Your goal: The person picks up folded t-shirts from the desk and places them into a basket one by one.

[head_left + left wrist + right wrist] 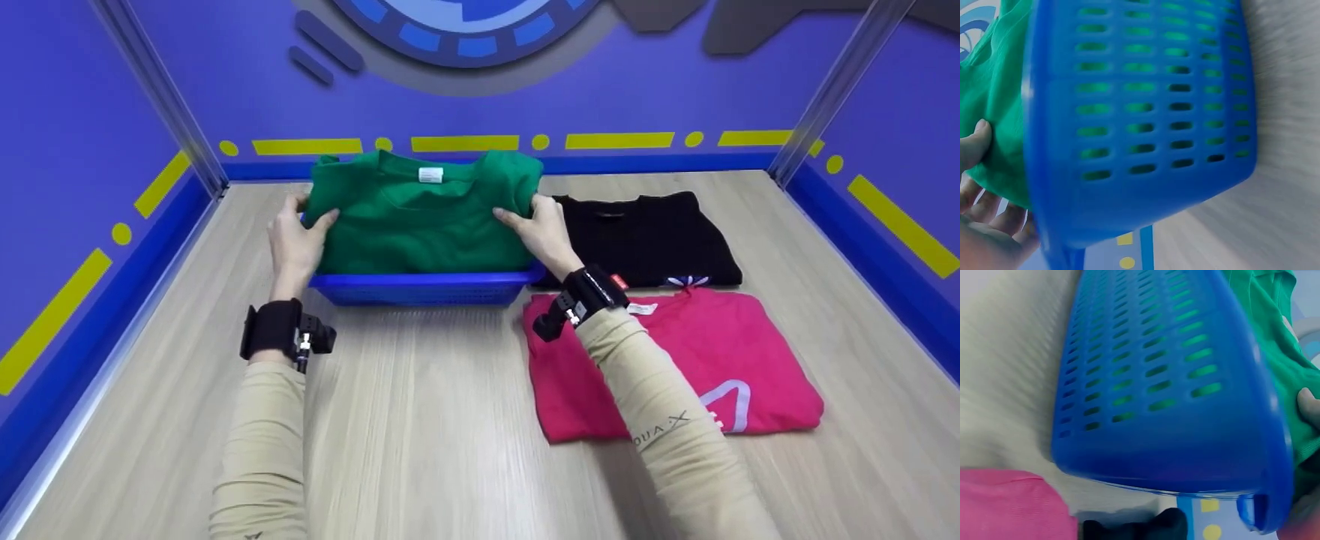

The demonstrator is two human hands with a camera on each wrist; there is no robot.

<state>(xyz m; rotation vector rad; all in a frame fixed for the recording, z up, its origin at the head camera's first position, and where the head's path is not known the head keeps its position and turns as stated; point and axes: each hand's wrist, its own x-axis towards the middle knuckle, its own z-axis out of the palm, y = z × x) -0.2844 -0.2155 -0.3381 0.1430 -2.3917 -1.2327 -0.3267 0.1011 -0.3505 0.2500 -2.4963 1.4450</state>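
A green shirt (420, 225) with a white neck label stands partly inside a blue slotted plastic basket (424, 291), its collar edge rising above the rim. My left hand (294, 236) grips the shirt's left side, thumb in front and fingers behind. On the opposite side my right hand (546, 231) pinches the shirt the same way. In the left wrist view the thumb (976, 143) presses on the green cloth beside the basket rim. The right wrist view shows the right thumb (1310, 408) on the cloth; the other right fingers are mostly hidden.
A folded black shirt (637, 240) lies right of the basket. Nearer, a folded pink shirt (720, 337) with a pale print lies under my right forearm. Blue-purple panels (660, 90) stand behind and at both sides of the wood-grain table (420, 420).
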